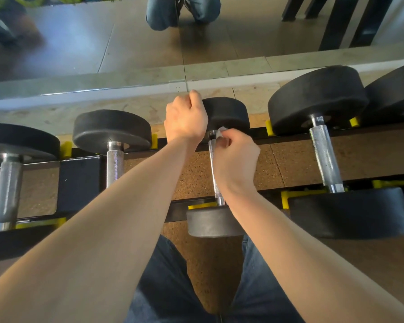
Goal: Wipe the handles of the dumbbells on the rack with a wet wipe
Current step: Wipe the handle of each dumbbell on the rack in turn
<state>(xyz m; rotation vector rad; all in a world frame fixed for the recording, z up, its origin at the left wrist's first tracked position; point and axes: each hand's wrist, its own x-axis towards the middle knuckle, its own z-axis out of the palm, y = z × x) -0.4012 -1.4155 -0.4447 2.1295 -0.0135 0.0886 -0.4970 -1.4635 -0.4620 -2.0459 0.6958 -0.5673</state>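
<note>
A black rack [79,180] with yellow cradles [287,197] stands on speckled cork-brown floor [275,162] — five dumbbells [331,145] lie across its rails, black heads resting front and back, knurled handles bridging the gap.

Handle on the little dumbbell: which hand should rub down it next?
Right hand: it pinches the wet wipe at the handle's far end. Left hand grips the far weight.

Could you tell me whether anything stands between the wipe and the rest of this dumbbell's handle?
Nothing visible does. The right hand pinches the wet wipe at the handle's far end; the left hand grips the far head, off the bar.
</note>
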